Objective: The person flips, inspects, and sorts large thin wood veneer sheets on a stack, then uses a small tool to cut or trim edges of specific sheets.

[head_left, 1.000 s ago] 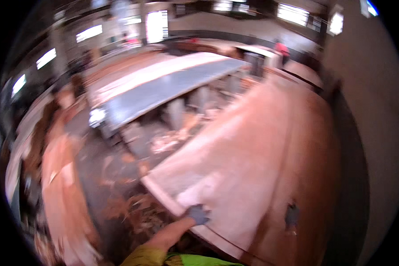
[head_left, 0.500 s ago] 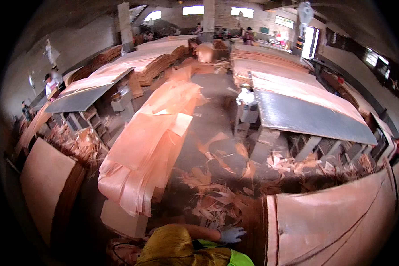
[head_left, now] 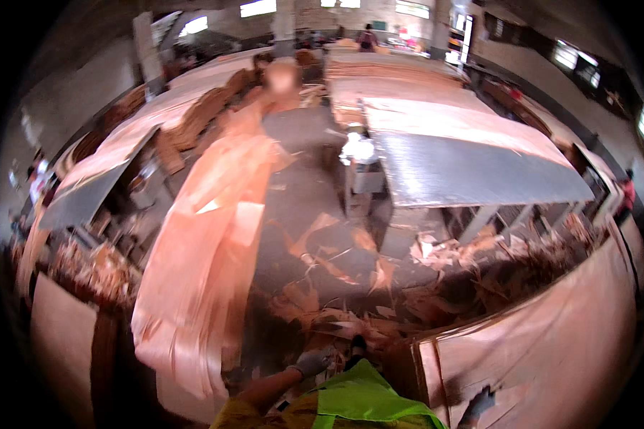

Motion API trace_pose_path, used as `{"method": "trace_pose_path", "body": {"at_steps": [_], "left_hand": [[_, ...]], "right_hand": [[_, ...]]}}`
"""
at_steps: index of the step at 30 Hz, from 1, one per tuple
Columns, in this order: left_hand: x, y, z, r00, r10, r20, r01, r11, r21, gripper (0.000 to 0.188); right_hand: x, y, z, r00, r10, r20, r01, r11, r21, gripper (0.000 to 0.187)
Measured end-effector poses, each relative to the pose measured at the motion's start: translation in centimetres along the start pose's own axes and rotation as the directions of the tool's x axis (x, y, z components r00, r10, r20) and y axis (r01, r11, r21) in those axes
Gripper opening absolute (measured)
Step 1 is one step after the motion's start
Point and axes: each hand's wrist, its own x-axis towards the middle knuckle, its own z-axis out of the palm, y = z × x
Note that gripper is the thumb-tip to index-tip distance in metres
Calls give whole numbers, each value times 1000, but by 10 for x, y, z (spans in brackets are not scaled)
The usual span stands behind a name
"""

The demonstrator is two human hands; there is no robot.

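My left hand [head_left: 313, 362], in a pale grey glove, hangs in front of me above torn wood scraps [head_left: 350, 318] on the floor. Its fingers look loosely stretched, with nothing seen in them, though motion softens the outline. Low on the right, my right hand [head_left: 479, 405] shows as a dark gloved shape in front of a tall stack of wood veneer sheets [head_left: 544, 329]. Whether it touches the sheets I cannot tell, and its fingers are too dark and blurred to read. A long, layered heap of veneer sheets [head_left: 193, 264] lies ahead to the left.
A dark-topped table [head_left: 472, 168] carrying veneer stands ahead right; another dark-topped table [head_left: 96, 189] stands left. Another veneer stack [head_left: 61, 336] is at the near left. A bright metallic object [head_left: 358, 149] sits beside the right table. People are farther off, including one person [head_left: 367, 39] at the back.
My view has turned to the right. My left arm, stretched across my body to the right before, is now drawn back to the left. My right hand has come into view.
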Motion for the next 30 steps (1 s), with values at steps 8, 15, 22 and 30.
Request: {"method": "trace_pose_path", "body": {"at_steps": [8, 15, 22, 30], "left_hand": [[190, 26, -125, 944, 328, -22, -328, 934, -139, 53], [262, -7, -238, 886, 463, 11, -439, 831, 342, 36], [368, -101, -347, 828, 531, 179, -481, 510, 713, 30], [481, -151, -543, 917, 179, -357, -352, 786, -508, 25]], "right_hand": [[41, -266, 223, 989, -103, 105, 45, 893, 448, 24], [52, -457, 459, 960, -91, 264, -93, 787, 609, 19], [-4, -577, 666, 896, -2, 444, -338, 645, 686, 20], [-127, -678, 877, 702, -5, 712, -551, 629, 548, 17]]}}
